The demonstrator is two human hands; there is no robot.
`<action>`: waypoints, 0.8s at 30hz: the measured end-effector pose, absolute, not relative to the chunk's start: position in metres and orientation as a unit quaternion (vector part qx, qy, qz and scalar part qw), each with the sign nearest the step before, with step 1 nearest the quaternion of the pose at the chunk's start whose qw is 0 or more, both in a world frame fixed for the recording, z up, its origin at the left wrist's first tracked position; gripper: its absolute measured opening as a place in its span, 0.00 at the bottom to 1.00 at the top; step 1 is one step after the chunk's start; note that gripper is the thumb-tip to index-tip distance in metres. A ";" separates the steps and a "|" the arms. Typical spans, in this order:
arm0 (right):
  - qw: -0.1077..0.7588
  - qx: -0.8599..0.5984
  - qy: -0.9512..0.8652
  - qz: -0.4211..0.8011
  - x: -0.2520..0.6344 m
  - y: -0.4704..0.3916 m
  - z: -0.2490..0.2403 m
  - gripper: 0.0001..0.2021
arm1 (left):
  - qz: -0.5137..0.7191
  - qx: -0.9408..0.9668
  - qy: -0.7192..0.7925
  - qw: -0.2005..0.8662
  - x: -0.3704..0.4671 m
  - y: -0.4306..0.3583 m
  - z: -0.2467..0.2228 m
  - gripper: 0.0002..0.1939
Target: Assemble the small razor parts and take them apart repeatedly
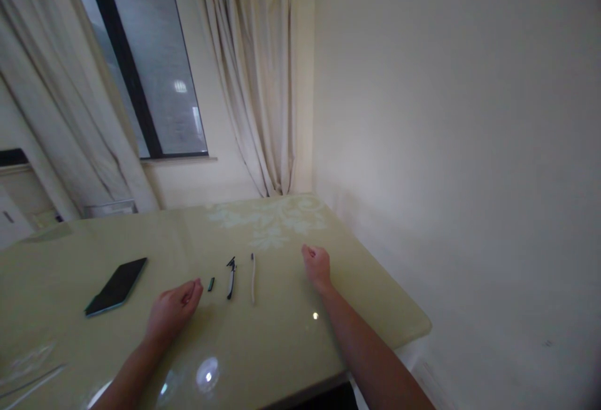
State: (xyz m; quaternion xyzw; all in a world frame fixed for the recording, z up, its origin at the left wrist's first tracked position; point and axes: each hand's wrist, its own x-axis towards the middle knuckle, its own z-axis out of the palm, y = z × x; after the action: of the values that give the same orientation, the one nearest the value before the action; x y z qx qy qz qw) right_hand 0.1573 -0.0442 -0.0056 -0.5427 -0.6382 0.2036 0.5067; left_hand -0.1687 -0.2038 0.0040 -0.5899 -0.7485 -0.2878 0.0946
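My left hand (173,308) rests on the table as a closed fist, with nothing showing in it. Just right of its knuckles lies a small dark green, flat oblong piece (211,284), apart from the hand. A razor (231,280) with a dark head and a pale handle lies beside that piece. Further right is a white toothbrush (253,281) with a dark head at its far end. My right hand (317,267) is also a fist, set on the table to the right of the toothbrush and touching none of these things.
A black tablet-like slab (117,286) lies left of my left hand. The glossy greenish table (286,347) carries a pale leaf pattern at its far end. A white wall (446,178) runs along the right. Curtains (263,84) and a dark-framed window (154,66) stand behind.
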 end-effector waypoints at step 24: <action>0.549 -0.484 -0.649 0.208 0.158 -0.052 -0.001 0.22 | -0.098 -0.540 -0.836 -0.008 -0.071 -0.177 0.021 0.23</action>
State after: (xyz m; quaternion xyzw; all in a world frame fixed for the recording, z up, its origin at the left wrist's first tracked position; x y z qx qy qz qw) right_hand 0.1578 -0.0516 -0.0014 -0.4835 -0.6491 0.2076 0.5493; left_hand -0.0714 -0.1771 0.0212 -0.5395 -0.8362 -0.0977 -0.0082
